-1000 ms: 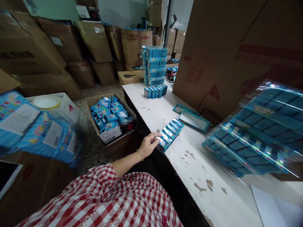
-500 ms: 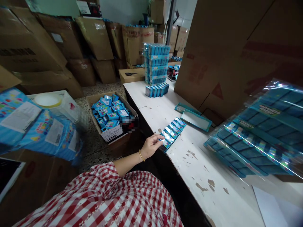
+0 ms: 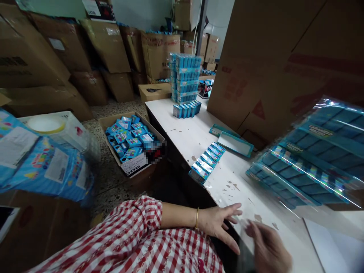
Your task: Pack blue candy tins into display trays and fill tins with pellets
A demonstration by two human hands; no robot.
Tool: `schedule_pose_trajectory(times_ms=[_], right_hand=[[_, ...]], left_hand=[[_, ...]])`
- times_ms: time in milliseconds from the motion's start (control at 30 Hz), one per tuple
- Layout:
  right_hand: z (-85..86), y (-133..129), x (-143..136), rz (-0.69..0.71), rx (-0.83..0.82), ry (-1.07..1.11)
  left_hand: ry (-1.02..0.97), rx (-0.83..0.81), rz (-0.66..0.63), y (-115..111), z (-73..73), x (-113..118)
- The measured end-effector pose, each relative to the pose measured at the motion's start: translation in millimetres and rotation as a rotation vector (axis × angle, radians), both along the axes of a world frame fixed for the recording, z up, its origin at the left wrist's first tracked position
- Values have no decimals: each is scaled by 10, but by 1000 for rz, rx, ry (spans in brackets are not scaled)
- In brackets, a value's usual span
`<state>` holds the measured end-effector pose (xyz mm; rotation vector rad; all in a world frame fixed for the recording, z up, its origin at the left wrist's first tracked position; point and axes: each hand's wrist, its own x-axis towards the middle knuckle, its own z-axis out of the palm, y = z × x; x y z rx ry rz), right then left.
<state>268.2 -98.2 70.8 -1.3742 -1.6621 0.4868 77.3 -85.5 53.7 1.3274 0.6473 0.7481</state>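
The left hand (image 3: 217, 223) had its fingers spread and nothing visible in them, while at its 4 o'clock the blurred right hand (image 3: 270, 246) seemed to pinch some clear film (image 3: 245, 246). Handling that film looked to be the step in hand, calling next for the left fingertips at its edge; toward 12 o'clock, apart from both hands, a row of small blue boxes (image 3: 207, 162) lay on the white table (image 3: 184, 140).
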Motion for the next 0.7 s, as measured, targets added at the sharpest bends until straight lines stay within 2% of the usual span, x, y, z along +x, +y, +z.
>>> schedule_pose_trajectory(times_ms=[100,167,233,300,400,500,600,700], right_hand=[[-194,172,-563,78,-183,227],[-232,197,-820,104,-289,386],[-215,172,-955,99,-325,430],[-174,129,-1005,78,-277,343],[-95,82,-1024,60,-101,132],[9,67,-1041,74,38,17],[115,61,-1063,149,93,-58],[165,64,-1080,277,102,-112]], left_hand=[[13,-7,193,-88,-110,-69],[44,46,321,-148,-175,-163],[73,101,371,-194,-214,-250],[95,148,377,-222,-224,-307],[84,186,388,-242,-210,-341],[26,196,394,-243,-190,-357],[-15,193,443,-201,-160,-385],[-151,92,501,-118,-98,-413]])
